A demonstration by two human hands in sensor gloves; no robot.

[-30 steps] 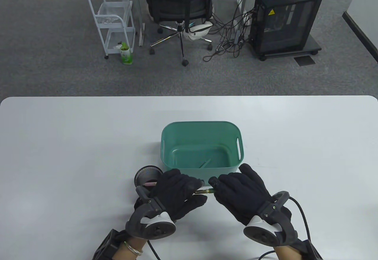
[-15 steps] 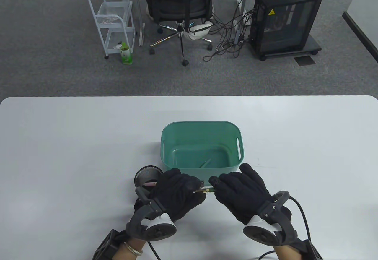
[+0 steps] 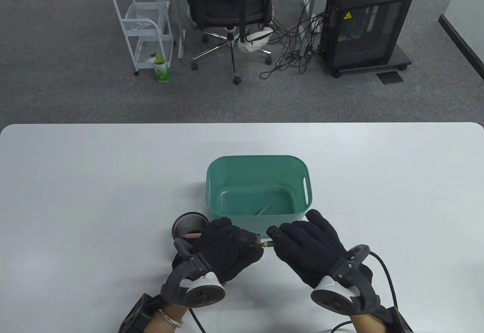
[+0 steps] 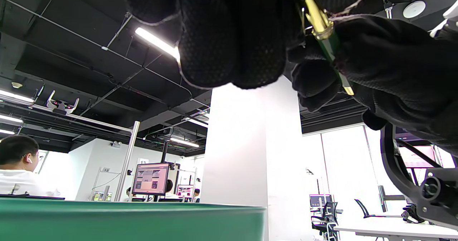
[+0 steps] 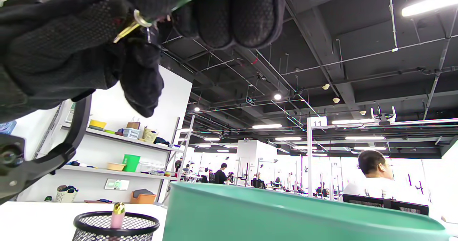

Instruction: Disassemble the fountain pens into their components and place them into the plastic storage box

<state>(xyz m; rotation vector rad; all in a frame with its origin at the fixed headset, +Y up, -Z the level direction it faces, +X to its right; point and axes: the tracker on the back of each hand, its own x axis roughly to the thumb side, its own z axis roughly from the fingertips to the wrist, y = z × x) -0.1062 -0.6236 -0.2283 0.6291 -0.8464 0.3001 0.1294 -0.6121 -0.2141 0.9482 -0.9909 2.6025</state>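
Both gloved hands meet just in front of the green plastic storage box (image 3: 307, 181). Between them lies a green fountain pen (image 3: 264, 244) with gold trim. My left hand (image 3: 227, 248) pinches its gold front end; my right hand (image 3: 302, 244) grips the green barrel (image 4: 331, 49). In the right wrist view the gold ring (image 5: 137, 21) shows between the two gloves. A green pen part (image 3: 262, 209) lies on the box floor. Most of the pen is hidden by the fingers.
A black mesh pen cup (image 3: 189, 226) with a pink pen (image 5: 117, 215) stands left of the box, behind my left hand. Beyond the table's far edge are an office chair (image 3: 230, 3), a white cart (image 3: 145, 26) and a computer tower (image 3: 365, 26).
The visible stretch of pen between the hands has shortened slightly as the left hand's fingers shifted along it. Hands otherwise stay in place.
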